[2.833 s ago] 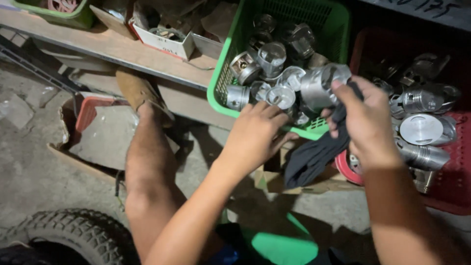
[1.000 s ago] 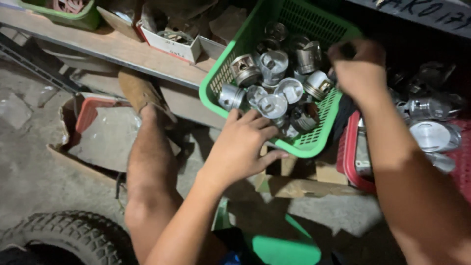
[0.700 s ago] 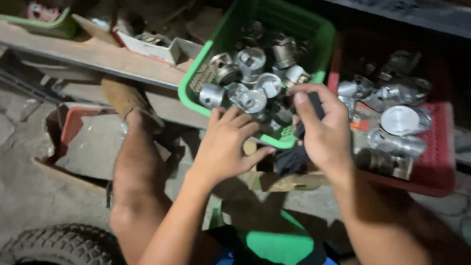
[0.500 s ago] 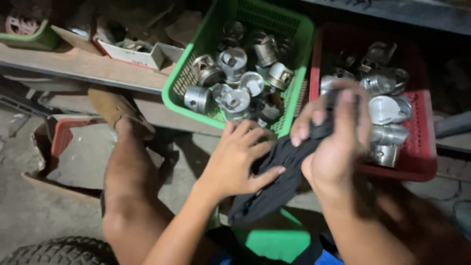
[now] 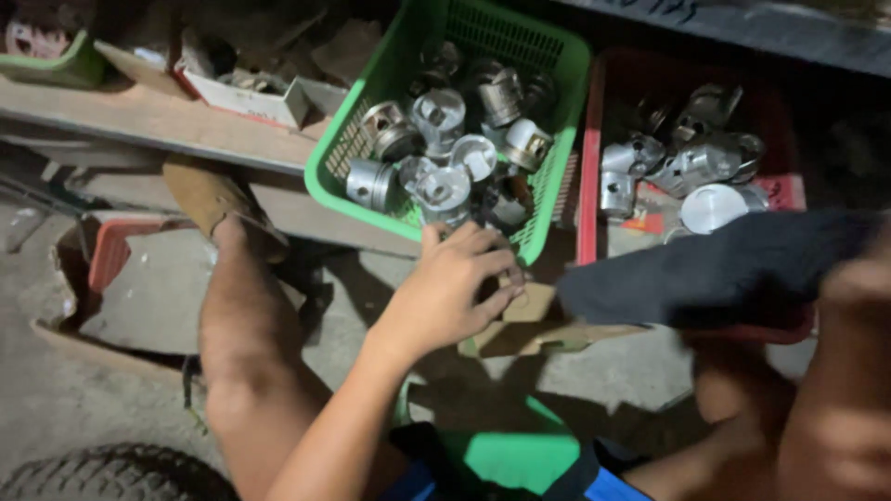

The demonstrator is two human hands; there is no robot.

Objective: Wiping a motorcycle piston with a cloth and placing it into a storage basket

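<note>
The dark cloth point(image 5: 733, 269) has swung out to my right since half a second ago, when both hands met on it in front of me; now it stretches across the front of the red basket point(image 5: 594, 167), apparently gripped only by my right hand point(image 5: 858, 278), which is blurred at the frame edge, so I cannot tell exactly how it closes. My left hand point(image 5: 450, 292) has let go and rests open, fingers spread, against the near rim of the green basket point(image 5: 557, 199), just below the metal pistons point(image 5: 436, 158) piled inside. The wiping seems paused, with no piston in hand. More pistons lie in the red basket behind the cloth.
</note>
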